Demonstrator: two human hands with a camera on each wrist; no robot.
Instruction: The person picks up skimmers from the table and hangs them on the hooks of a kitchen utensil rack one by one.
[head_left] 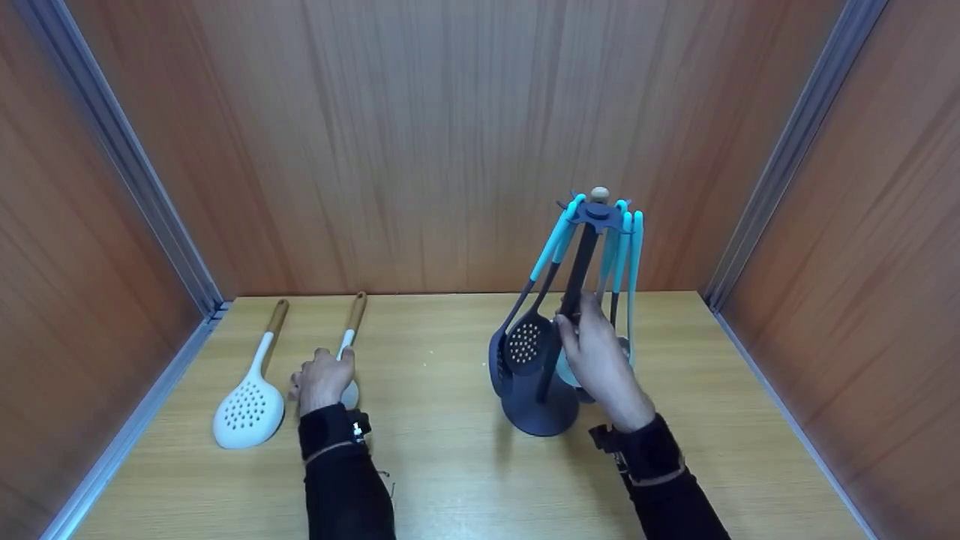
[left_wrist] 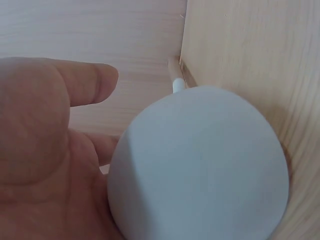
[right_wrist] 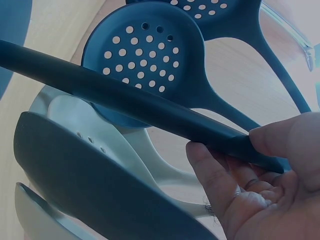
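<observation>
A white ladle with a wooden handle lies bowl up on the table at left centre. Beside it is my left hand, thumb held out straight; in the left wrist view the rounded bowl hides part of the fingers. To the right stands a dark utensil stand, its post tilted. My right hand grips that post between thumb and fingers. From its top hang several utensils with turquoise handles, among them a dark skimmer with round holes.
A white skimmer with a wooden handle lies on the table at the far left. Wooden panels close in the back and both sides, with grey metal strips along the corners.
</observation>
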